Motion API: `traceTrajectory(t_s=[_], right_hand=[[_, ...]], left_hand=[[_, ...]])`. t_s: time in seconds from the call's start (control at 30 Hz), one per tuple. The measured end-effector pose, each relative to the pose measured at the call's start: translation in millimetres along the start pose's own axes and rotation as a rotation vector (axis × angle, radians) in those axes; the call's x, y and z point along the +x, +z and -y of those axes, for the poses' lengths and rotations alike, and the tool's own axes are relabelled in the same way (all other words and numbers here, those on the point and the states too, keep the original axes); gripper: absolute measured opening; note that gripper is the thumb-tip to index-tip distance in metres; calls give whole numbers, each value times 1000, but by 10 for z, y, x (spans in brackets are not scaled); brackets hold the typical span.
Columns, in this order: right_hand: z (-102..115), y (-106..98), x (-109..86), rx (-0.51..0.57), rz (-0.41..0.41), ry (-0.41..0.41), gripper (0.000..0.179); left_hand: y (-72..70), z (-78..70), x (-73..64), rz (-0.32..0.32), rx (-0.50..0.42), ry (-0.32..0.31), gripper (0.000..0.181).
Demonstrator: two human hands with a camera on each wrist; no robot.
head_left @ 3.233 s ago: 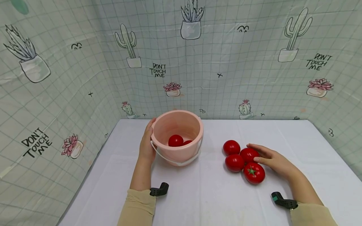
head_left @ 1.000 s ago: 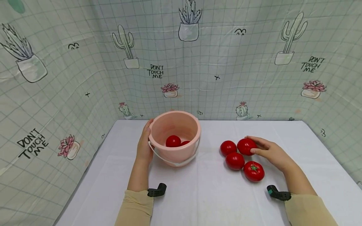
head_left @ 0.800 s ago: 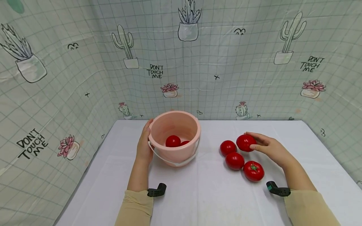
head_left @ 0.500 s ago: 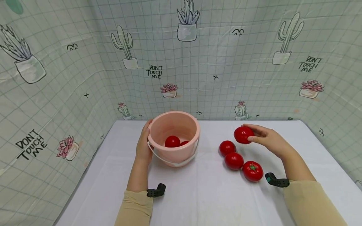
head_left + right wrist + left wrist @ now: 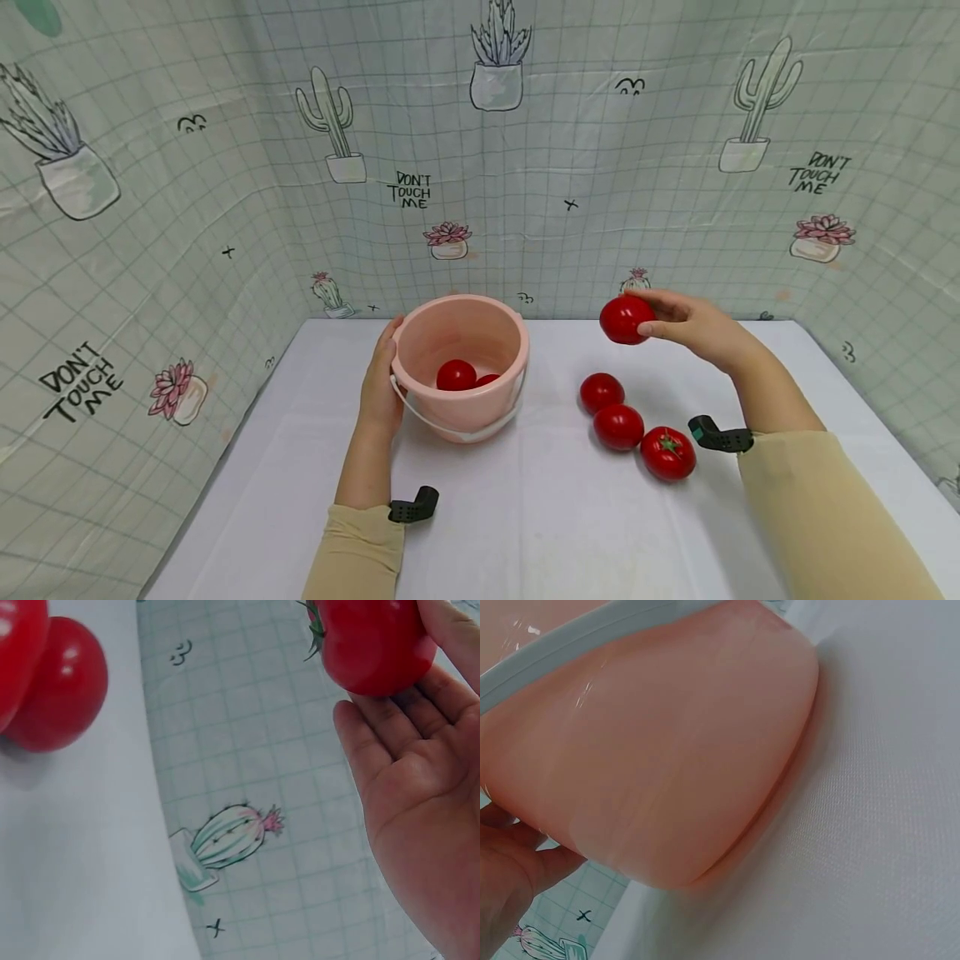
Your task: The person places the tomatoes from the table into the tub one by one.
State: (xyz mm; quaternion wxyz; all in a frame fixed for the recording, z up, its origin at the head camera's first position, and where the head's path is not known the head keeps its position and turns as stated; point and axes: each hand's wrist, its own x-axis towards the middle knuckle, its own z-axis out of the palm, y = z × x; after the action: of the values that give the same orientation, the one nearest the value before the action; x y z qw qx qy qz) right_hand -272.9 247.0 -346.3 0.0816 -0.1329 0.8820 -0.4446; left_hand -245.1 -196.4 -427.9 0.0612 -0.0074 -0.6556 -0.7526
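Note:
My left hand holds the left side of a pink bucket, which stands on the table with its white handle hanging down in front. In the left wrist view, the fingers lie against the bucket's wall. Two red tomatoes are inside the bucket, one round tomato and another partly hidden by the rim. My right hand grips a tomato between thumb and fingers, raised above the table. Its green stem shows in the right wrist view. Below it lie three tomatoes close together.
A white cloth covers the table. Grid-patterned fabric printed with cacti hangs behind and at both sides. A black wrist device sits on each forearm.
My right hand has lifted one tomato out of the group, up and slightly left. The left hand and bucket have stayed in place.

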Motion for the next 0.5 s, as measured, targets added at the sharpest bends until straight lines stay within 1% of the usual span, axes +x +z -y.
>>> traceTrajectory(t_s=[0.23, 0.5], right_hand=[[193, -44, 97, 5, -8, -32, 60], [500, -69, 237, -7, -10, -94, 58]], left_hand=[[-5, 7, 7, 5, 2, -2, 42], [-10, 6, 3, 9, 5, 8, 42]])
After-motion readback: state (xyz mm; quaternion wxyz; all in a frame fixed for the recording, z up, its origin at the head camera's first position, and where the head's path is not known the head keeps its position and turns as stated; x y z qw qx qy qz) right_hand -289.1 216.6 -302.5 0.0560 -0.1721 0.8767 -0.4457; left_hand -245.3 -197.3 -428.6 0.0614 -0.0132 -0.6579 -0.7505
